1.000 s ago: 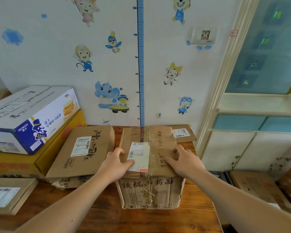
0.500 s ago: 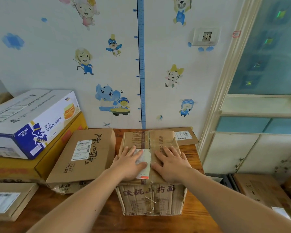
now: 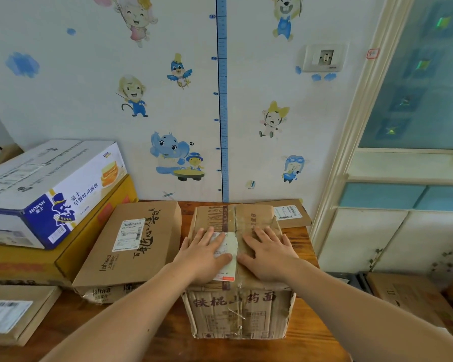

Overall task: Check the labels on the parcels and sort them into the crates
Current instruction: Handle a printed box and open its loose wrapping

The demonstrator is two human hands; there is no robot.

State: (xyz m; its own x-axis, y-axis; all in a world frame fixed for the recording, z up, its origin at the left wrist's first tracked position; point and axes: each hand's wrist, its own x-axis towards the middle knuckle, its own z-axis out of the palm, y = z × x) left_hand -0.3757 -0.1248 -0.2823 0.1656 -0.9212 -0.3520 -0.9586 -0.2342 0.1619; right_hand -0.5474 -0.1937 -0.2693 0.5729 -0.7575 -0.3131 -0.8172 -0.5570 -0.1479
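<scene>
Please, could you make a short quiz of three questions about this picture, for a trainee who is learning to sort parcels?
1. True or false: the left hand and the right hand both lie flat on top of the worn brown parcel.
2. What does the left hand partly cover? A) the white label on that parcel B) a roll of tape C) a pen
3. Fill in: the flat parcel beside it, on the person's left, bears the printed name ____.
Key: 1 true; 2 A; 3 Jahwa.
</scene>
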